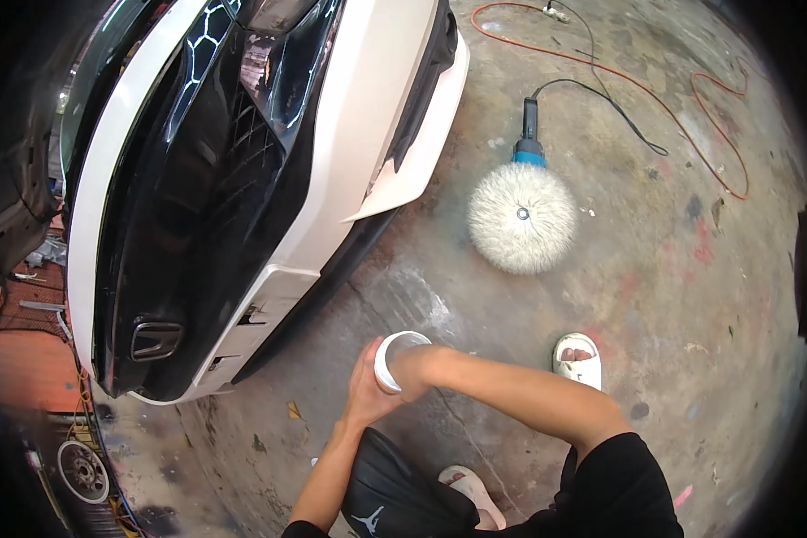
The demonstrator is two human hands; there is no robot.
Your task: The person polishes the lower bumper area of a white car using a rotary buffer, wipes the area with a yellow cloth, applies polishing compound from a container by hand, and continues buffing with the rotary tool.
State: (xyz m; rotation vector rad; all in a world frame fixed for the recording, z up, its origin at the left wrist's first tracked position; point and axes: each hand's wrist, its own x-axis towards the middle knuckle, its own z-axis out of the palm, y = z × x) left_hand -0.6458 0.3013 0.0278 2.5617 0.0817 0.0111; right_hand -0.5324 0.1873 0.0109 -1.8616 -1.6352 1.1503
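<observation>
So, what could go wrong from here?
The white tub might slip: the left hand holds it while the right hand appears to be inside. A drop could hit the bare toes in the open sandals. The orange cord loops loosely over the floor, so someone may trip.

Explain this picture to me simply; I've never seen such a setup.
There is no robot here, just a person working bare-handed. A wide fisheye camera worn on the person's head looks down, so straight edges bend near the picture's rim. The left hand holds a round white container from outside; the right hand reaches into its opening, partly hidden. On the stained floor lies a blue-and-black power tool with a fluffy white pad facing up. To the left is a white-and-black car bumper.
</observation>
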